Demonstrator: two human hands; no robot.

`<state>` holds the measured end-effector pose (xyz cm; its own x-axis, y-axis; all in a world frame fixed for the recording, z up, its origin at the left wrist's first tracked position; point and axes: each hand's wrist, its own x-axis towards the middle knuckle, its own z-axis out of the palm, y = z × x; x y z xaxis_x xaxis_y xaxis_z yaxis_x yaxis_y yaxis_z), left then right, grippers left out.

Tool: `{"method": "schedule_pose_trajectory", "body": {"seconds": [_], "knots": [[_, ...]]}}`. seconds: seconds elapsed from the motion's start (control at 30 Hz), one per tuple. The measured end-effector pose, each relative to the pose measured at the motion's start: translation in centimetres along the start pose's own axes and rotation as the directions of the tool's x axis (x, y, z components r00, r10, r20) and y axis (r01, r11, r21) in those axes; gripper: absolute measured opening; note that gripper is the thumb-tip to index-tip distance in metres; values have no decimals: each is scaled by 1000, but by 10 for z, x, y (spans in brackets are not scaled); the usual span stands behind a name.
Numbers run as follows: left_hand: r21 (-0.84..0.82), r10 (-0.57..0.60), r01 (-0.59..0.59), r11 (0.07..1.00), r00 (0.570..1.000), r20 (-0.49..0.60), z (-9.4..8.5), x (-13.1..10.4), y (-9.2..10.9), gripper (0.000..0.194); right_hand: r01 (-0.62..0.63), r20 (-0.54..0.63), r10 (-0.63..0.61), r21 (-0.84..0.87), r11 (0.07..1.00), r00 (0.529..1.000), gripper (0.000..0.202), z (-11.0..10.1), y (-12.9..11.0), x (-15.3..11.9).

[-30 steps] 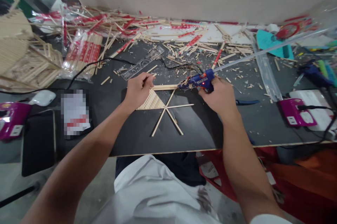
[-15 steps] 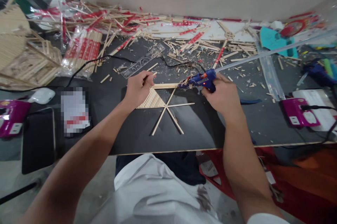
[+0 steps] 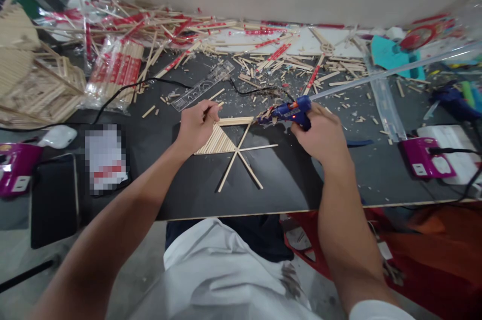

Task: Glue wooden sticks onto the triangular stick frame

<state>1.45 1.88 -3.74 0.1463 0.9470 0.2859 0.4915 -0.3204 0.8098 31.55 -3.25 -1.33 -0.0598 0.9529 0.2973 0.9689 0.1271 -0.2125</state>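
My right hand (image 3: 322, 132) grips a blue hot glue gun (image 3: 284, 113), a clear glue stick (image 3: 350, 87) trailing from its back. Its glue-crusted nozzle is by the right end of the top wooden sticks (image 3: 237, 121) on a six-spoked stick frame (image 3: 236, 149). One wedge of that frame, the slatted section (image 3: 215, 143), is filled with sticks side by side. Over the wedge's upper left, my left hand (image 3: 198, 127) is closed in a pinch, and a short stick (image 3: 221, 104) pokes out from its fingers. The hand hides part of the wedge.
Behind the hands lie a clear plastic ruler (image 3: 205, 86), a black cable (image 3: 150, 81) and scattered stick scraps. Bagged chopsticks (image 3: 116, 71) and a built stick model (image 3: 45, 84) stand at left. Phones and purple power sockets (image 3: 425, 158) flank the work.
My right hand has shifted slightly to the right with the glue gun, tilting it a little. My left hand stays in nearly the same place, still pinching the short stick.
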Motion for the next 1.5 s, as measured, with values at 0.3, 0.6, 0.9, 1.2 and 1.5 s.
{"method": "schedule_pose_trajectory", "body": {"seconds": [0.3,0.6,0.9,1.2,1.5], "knots": [[132,162,-165,977,986,40,-4,-2,-1,24,-248,-90,258,110,963,962,36,3,12,9],[271,268,-306,913,948,170,-7,-12,11,30,-76,-162,92,98,992,982,24,-10,-22,20],[180,271,-297,938,950,154,-7,-13,16,22,387,-68,-426,562,731,902,13,3,-91,38],[181,143,-171,969,977,160,-12,-7,16,17,276,-79,-281,559,782,956,14,20,-71,27],[54,115,-125,991,981,159,-14,-8,24,18,392,-90,-406,509,766,909,20,30,-83,27]]}}
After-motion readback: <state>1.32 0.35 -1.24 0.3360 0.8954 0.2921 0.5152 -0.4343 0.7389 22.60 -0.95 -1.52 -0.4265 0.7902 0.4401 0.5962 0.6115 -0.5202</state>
